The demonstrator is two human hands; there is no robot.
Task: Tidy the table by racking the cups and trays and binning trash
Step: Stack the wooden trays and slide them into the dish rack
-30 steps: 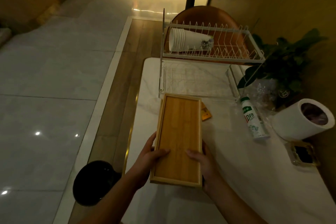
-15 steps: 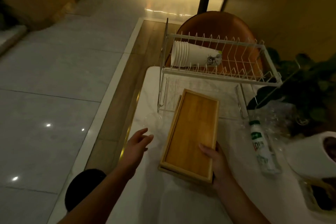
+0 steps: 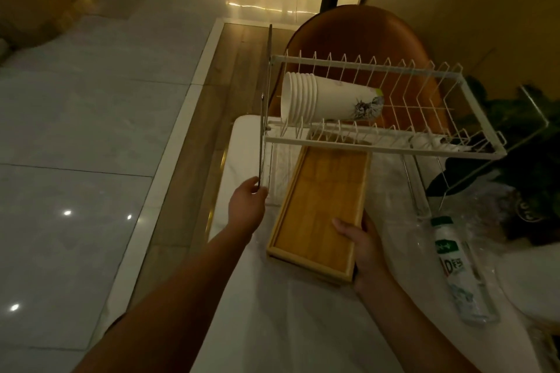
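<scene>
While the right hand (image 3: 362, 247) pinches the near right corner of the flat bamboo tray (image 3: 325, 209), its far end slides beneath the white wire rack (image 3: 385, 142). The left hand (image 3: 247, 206), left of the tray, grips the rack's thin metal upright. Nested paper cups (image 3: 321, 103) lie sideways above. Bare white table (image 3: 272, 312) lies nearer than both hands.

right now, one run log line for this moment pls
step: racking tray | left hand: gripping rack front post | right hand: holding wooden tray, far end under upper tier | cup stack: on upper tier, lying sideways
</scene>
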